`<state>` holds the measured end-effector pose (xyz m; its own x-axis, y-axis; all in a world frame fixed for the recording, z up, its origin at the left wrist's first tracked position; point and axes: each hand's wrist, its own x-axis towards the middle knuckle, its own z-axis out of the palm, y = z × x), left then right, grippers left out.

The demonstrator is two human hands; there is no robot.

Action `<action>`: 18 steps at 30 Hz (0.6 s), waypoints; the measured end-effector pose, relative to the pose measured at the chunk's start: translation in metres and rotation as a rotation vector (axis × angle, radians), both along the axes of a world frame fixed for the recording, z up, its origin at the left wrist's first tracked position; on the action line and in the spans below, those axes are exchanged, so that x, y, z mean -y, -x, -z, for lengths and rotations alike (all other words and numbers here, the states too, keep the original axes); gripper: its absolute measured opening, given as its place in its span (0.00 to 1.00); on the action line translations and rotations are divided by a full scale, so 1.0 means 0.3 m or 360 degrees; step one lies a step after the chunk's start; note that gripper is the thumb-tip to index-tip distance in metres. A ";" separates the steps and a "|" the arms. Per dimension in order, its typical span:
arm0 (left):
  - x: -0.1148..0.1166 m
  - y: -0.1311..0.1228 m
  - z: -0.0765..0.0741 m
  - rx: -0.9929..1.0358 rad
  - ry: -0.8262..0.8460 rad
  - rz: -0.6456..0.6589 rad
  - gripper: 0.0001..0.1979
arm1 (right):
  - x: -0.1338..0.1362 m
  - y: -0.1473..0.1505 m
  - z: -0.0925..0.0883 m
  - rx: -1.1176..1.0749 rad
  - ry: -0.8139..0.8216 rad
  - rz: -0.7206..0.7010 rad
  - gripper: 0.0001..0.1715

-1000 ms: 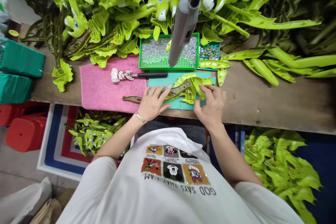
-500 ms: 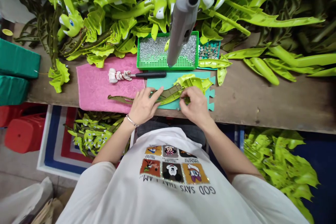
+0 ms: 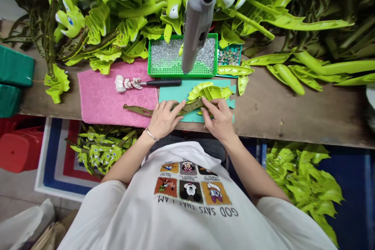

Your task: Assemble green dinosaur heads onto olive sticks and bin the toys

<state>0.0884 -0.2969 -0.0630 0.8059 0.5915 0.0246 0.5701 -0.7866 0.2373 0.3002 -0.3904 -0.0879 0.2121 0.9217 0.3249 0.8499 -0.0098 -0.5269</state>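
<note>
A long olive and lime green plastic toy shell (image 3: 191, 106) lies across the teal foam mat (image 3: 175, 93) at the bench's front edge. My left hand (image 3: 164, 119) presses on its tail half, fingers pinched on it. My right hand (image 3: 219, 118) grips the wider body half, where a lime green shell piece (image 3: 209, 92) sits. A grey powered screwdriver (image 3: 196, 27) hangs on a black cord just above and behind the hands.
A green tray of small screws (image 3: 170, 55) and a smaller teal tray of metal bits (image 3: 230, 56) stand behind the mat. A black-handled brush (image 3: 146, 83) lies on a pink towel (image 3: 102, 93). Green dinosaur toy parts (image 3: 117, 0) heap at the back; more fill bins (image 3: 299, 179) below.
My right hand has moved left and closer along the toy shell. The shell has shifted a little toward the bench's front edge. The view has drifted slightly.
</note>
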 end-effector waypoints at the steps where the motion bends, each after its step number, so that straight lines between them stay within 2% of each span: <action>1: 0.004 -0.001 0.000 0.0001 0.0006 -0.0010 0.25 | -0.001 -0.003 0.006 0.0030 0.0005 -0.0024 0.22; 9: 0.015 -0.020 -0.008 -0.0005 0.0003 -0.0119 0.26 | -0.009 -0.014 0.027 0.0144 0.0061 -0.0120 0.25; 14: 0.019 -0.024 -0.018 0.0047 0.0019 -0.0191 0.23 | -0.007 -0.018 0.020 0.0178 0.0086 -0.0175 0.23; 18: 0.029 -0.074 0.012 0.0125 0.0006 -0.0133 0.22 | -0.011 -0.019 0.027 0.0251 -0.0028 -0.0186 0.22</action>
